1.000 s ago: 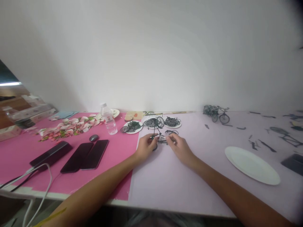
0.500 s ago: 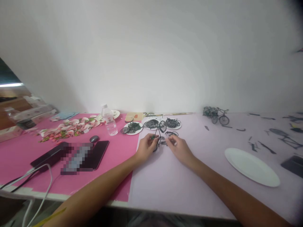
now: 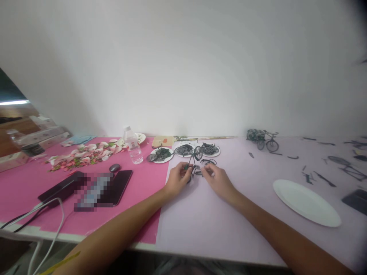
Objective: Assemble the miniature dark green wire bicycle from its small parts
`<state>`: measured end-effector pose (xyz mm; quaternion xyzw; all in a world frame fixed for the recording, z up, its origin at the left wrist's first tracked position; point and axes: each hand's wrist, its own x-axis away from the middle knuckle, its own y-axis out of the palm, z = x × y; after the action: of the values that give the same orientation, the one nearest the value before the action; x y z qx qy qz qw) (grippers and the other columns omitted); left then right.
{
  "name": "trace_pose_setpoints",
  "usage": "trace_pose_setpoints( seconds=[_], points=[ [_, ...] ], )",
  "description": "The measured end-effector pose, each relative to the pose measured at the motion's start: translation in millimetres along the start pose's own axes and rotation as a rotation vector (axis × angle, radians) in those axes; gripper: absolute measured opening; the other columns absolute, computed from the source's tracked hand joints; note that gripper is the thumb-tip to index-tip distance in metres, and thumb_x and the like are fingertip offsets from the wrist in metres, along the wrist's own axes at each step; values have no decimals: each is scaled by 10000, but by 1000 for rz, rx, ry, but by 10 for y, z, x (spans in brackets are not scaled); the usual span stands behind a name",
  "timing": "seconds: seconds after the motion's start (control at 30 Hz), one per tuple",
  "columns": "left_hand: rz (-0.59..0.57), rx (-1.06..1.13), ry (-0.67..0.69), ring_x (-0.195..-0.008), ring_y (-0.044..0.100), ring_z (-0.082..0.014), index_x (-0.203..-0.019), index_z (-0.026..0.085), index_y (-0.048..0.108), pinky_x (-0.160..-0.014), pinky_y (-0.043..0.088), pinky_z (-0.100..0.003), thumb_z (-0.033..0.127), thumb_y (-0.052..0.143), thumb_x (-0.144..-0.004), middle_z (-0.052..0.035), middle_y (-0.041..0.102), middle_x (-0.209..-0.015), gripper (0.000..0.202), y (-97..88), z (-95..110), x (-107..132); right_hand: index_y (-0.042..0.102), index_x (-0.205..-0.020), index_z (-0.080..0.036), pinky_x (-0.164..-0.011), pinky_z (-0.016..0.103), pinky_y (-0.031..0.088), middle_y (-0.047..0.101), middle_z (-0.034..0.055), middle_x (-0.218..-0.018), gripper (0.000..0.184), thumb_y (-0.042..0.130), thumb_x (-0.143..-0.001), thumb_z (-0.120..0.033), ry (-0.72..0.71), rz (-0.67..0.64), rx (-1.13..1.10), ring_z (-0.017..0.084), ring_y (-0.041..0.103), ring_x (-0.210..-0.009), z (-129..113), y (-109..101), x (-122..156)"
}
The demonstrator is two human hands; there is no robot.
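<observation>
Both my hands meet over the pale lilac sheet (image 3: 200,214) at the table's middle. My left hand (image 3: 177,178) pinches the frame of a small dark wire model bicycle (image 3: 195,160), whose wheel stands up above my fingers. My right hand (image 3: 215,178) is closed in a pinch on the bicycle's right side, on a tiny part I cannot make out. Just behind them stand small white plates (image 3: 161,154) heaped with dark bicycle parts.
A water bottle (image 3: 132,145), a mouse (image 3: 114,167), dark phones (image 3: 119,186) and a heap of pink petals (image 3: 83,154) lie on the pink sheet at left. An oval white plate (image 3: 306,202), a finished model bicycle (image 3: 265,139) and scattered dark parts (image 3: 318,173) lie at right.
The model bicycle has been turned in my hands; its raised wheel has moved slightly right and lower. My hands have drawn closer together. The arms have hardly moved.
</observation>
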<state>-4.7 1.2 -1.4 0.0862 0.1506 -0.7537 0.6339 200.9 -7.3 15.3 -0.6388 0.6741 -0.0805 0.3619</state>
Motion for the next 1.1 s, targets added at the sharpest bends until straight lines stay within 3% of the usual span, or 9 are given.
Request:
trace_pose_setpoints(
  seconds=[0.23,0.77,1.1],
  points=[
    [6,-20,25,-938,735,-196,-1161,141,651,-789,577,-278,496,639,-976,-151,745,-1139,400,3,14,-3,668,-849,-223,-757,319,510,753,58,-847,354,572,-965,-544,8,5,-7,237,703,-797,-22,-10,3],
    [-13,-32,27,-882,728,-184,-1169,134,646,-731,565,-259,481,640,-975,-145,749,-1117,398,6,1,2,666,-857,-231,-780,335,525,767,63,-879,325,575,-963,-525,32,-13,-16,252,726,-841,-37,-26,2],
    [-17,-68,42,-968,736,-207,-1162,148,655,-846,598,-317,473,646,-971,-151,738,-1181,377,6,-31,2,638,-821,-229,-718,309,493,735,41,-815,377,525,-987,-547,6,-22,6,225,685,-757,-36,-31,-4]
  ],
)
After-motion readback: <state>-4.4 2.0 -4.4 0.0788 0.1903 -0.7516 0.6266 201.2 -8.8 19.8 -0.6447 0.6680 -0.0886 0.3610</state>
